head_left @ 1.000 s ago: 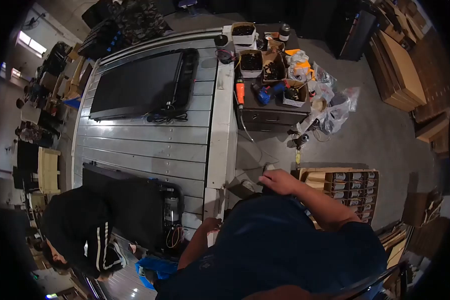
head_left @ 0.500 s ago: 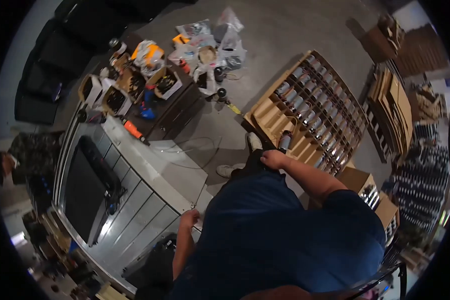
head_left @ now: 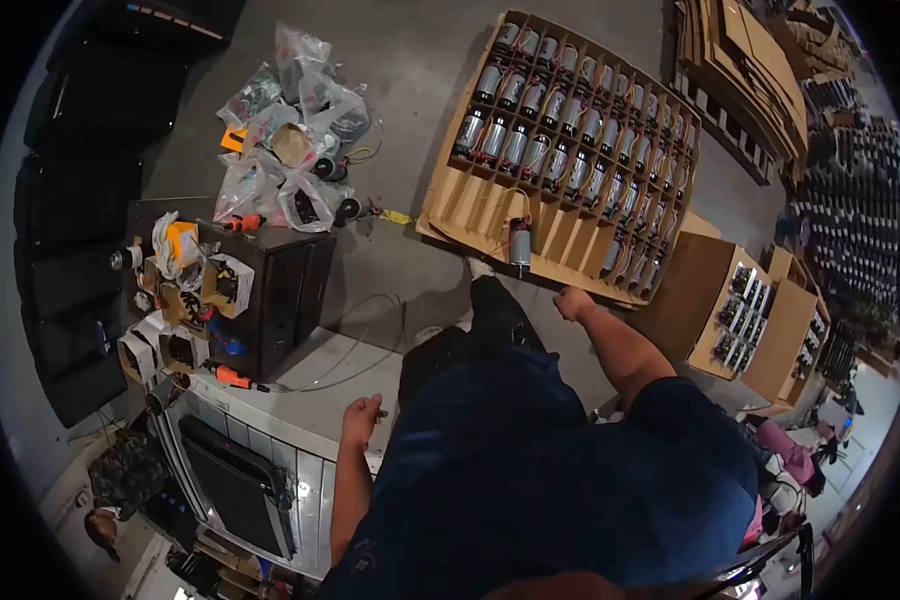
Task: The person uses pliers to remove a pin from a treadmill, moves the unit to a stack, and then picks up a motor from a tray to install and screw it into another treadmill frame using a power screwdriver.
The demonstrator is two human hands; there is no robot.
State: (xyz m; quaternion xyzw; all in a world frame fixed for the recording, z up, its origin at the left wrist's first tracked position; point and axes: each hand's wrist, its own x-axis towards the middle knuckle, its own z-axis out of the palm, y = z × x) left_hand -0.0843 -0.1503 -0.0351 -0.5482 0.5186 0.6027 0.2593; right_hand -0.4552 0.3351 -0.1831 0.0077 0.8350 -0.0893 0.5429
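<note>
My left hand (head_left: 362, 421) is beside my body, next to the pale bench edge, its fingers curled around something small and dark that I cannot make out. My right hand (head_left: 572, 304) hangs in a loose fist just short of the near edge of a large divided cardboard tray (head_left: 555, 268); no object shows in it. Silver cylindrical motors (head_left: 515, 150) with wires fill many of the tray's compartments. A single motor (head_left: 520, 242) lies in the near part of the tray, apart from the rows.
Open cartons (head_left: 738, 325) of metal parts stand right of the tray, and flattened cardboard (head_left: 740, 70) is stacked behind. Plastic bags (head_left: 295, 130) lie on the floor. A dark cabinet (head_left: 282, 290) holds small part boxes and an orange-handled tool (head_left: 232, 376). People are at the lower left and right.
My view has turned and come nearer the tray, which now sits higher and further left. My right hand has moved away from my thigh toward the tray's near edge. My left hand has risen slightly.
</note>
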